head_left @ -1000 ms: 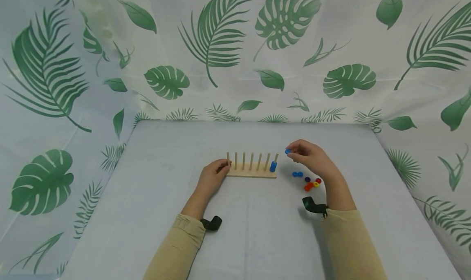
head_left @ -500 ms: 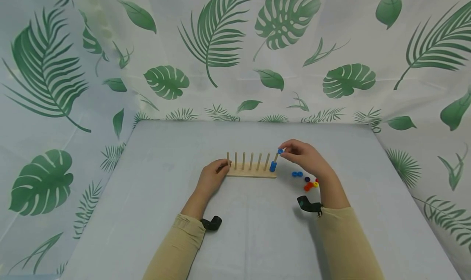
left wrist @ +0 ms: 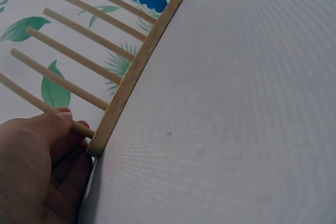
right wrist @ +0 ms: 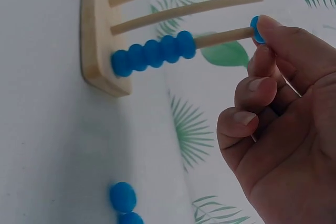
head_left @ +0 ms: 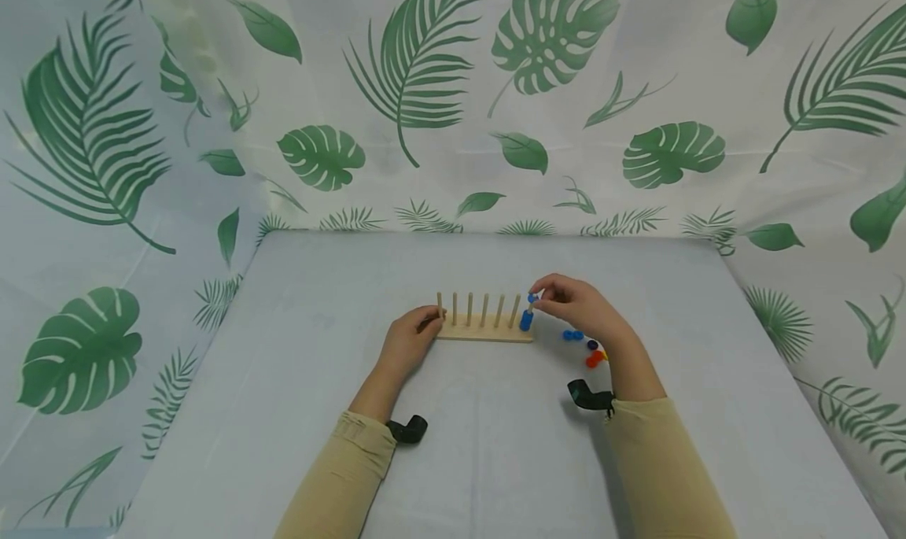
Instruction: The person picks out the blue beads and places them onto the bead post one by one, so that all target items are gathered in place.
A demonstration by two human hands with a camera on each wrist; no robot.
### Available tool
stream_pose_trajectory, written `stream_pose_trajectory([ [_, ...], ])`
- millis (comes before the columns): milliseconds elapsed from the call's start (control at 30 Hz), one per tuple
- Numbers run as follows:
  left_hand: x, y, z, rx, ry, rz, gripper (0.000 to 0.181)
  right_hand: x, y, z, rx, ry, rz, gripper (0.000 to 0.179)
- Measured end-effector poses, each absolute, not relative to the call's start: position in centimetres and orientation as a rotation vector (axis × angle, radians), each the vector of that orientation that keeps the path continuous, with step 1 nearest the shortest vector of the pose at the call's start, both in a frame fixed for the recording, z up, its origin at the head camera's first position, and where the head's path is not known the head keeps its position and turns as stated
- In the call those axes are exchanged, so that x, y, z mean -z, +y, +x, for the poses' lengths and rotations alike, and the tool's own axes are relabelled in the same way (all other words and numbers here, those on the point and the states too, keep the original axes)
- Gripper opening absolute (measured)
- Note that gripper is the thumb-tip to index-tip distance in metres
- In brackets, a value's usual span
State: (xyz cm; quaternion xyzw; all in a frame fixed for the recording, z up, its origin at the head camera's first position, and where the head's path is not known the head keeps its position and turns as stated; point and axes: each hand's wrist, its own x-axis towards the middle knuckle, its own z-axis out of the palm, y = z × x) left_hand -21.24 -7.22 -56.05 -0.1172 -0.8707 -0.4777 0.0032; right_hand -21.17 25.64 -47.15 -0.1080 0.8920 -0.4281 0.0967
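Note:
A wooden peg rack with a row of upright pegs stands on the table. My left hand pinches the leftmost peg near its base, thumb on top in the left wrist view. At the other end, several blue beads are stacked low on the rightmost peg. My right hand pinches one more blue bead between thumb and forefinger, at the tip of that peg. The other pegs carry no beads.
Two loose blue beads lie right of the rack. Nearer my right wrist are a dark bead, orange-red beads and a partly hidden yellow bead. A leaf-patterned cloth rises behind the table.
My right hand has moved left and slightly down, bringing the blue bead from beside the rack to the tip of the rightmost peg. The left hand has stayed in place.

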Motion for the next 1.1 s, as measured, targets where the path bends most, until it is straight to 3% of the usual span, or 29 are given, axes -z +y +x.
stream_pose_trajectory([
  [333,56.0,-7.2,-21.2,1.492,-2.730,-0.374,0.030,49.6,25.7,-21.5,1.248,2.566,-0.331,0.021],
  [1100,56.1,-7.2,-21.3,1.481,-2.728,-0.370,0.030,50.6,26.6,-21.3,1.294,2.501,-0.289,0.029],
])
